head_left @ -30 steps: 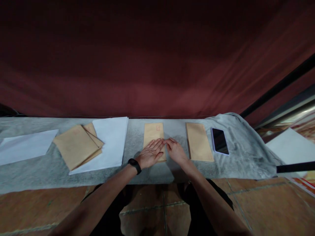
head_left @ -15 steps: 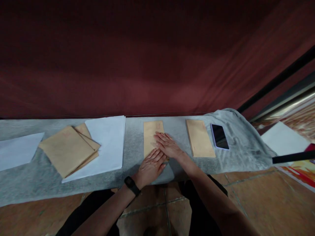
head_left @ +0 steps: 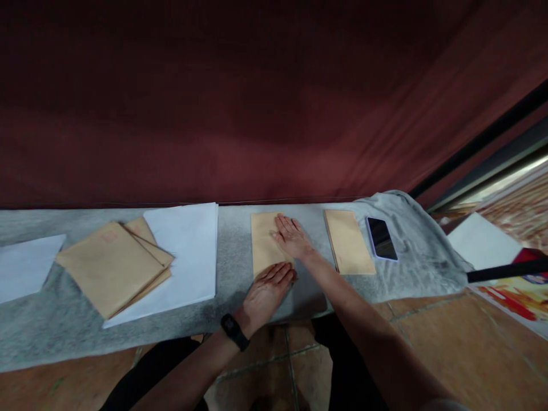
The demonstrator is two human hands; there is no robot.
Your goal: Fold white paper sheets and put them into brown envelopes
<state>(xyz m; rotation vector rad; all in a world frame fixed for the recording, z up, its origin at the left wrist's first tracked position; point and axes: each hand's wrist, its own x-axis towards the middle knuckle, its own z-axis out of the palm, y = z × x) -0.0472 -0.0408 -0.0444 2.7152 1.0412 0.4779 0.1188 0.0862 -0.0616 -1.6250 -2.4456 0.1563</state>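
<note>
A brown paper envelope (head_left: 264, 242) lies upright in line with me on the grey cloth. My left hand (head_left: 268, 289) rests flat across its near end, fingers stretched out and holding nothing. Farther up, my right hand (head_left: 292, 237) lies flat along the envelope's right edge, its fingertips near the top corner. Both palms face down, and they cover the right side and the bottom edge of the envelope. A stack of similar brown envelopes (head_left: 351, 242) lies to the right of my right hand.
Left of my hands, larger brown envelopes (head_left: 113, 265) overlap white paper sheets (head_left: 192, 251). Another white sheet (head_left: 29, 265) lies farther left. A phone (head_left: 382, 238) sits at the right on the grey cloth (head_left: 233, 257). A dark red curtain (head_left: 274, 114) hangs behind.
My right hand has slid up and right toward the envelope's top corner, away from my left hand. My left hand has shifted slightly toward me, still on the lower end.
</note>
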